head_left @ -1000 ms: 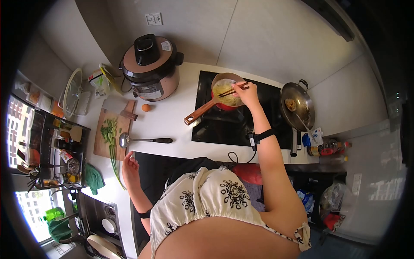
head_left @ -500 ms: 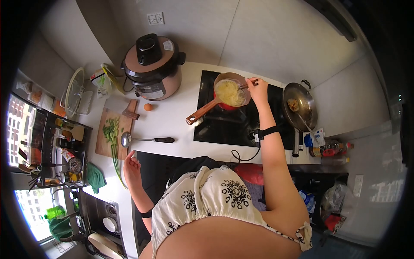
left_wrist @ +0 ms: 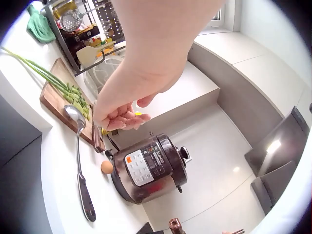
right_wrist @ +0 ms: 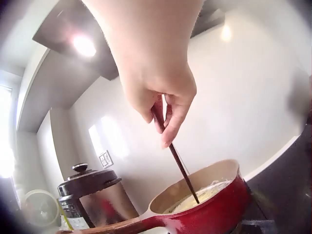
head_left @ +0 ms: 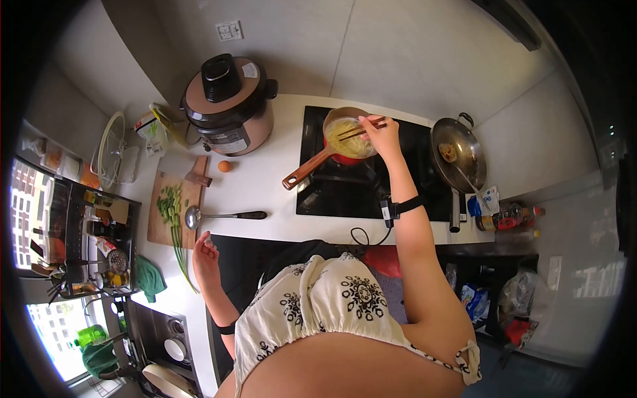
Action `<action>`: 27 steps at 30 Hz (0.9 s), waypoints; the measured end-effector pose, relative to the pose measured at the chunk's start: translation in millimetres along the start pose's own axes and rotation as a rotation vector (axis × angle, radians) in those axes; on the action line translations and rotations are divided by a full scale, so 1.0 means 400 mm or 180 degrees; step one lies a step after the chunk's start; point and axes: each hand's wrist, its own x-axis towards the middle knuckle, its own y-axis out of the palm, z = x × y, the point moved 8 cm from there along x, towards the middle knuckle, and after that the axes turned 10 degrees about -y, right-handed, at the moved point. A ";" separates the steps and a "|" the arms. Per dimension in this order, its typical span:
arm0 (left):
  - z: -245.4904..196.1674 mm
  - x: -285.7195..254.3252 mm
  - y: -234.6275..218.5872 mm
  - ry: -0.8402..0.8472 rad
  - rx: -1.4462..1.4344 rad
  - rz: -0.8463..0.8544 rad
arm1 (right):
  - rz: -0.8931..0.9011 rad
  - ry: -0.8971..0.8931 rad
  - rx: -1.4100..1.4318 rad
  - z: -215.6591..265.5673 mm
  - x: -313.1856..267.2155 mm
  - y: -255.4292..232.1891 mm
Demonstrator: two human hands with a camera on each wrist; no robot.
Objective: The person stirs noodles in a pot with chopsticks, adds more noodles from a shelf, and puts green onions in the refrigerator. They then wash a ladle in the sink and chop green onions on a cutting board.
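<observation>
A glossy red outside is seen on the saucepan (right_wrist: 214, 207), with a smooth wooden handle (right_wrist: 114, 227). Shiny metal is shown by the ladle (head_left: 193, 217); matt wood by the cutting board (head_left: 156, 229).

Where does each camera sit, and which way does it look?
Head: on the head, facing forward and down at the pot; left grip, right grip and patterned top show.
Left wrist: on that wrist, facing past the visible grip toward the cooker.
Right wrist: on that wrist, facing past the visible grip toward chopsticks in the pot.
Both wrist views share the cooker.
</observation>
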 end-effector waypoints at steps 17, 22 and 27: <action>0.039 0.097 0.179 -0.0424 0.0853 0.0928 | -0.1443 -0.0003 -0.0265 0.087 -0.364 -0.243; 0.086 -0.036 0.487 -0.0264 0.2367 0.2440 | -0.2416 -0.0013 0.0803 0.129 -0.501 -0.244; 0.231 -0.220 0.741 -0.0294 0.2921 0.3847 | -0.2780 0.0829 0.3088 0.110 -0.597 -0.156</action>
